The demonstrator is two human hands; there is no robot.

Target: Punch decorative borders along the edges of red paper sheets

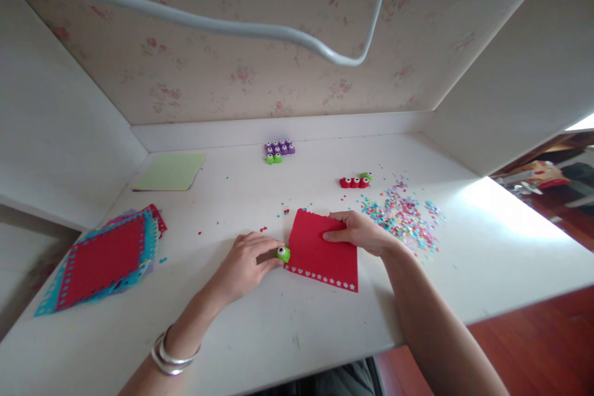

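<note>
Between the thumb and fingers of my left hand (245,263) is a small green craft punch (283,254) with a white and dark button on top. It sits at the left edge of a red sheet of paper (325,250). A row of small punched shapes, stars among them, runs along the sheet's near edge. My right hand (355,232) grips the sheet at its far right side, thumb on top and fingers partly hidden at the edge. Whether the punch's slot is around the paper's edge I cannot tell.
Colourful confetti (408,216) lies scattered at the right. Red punches (355,182) stand behind it, and purple punches (279,147) near the wall. At the left are a stack of punched red and blue sheets (104,253) and pale green paper (171,171). A white cable (232,28) hangs above.
</note>
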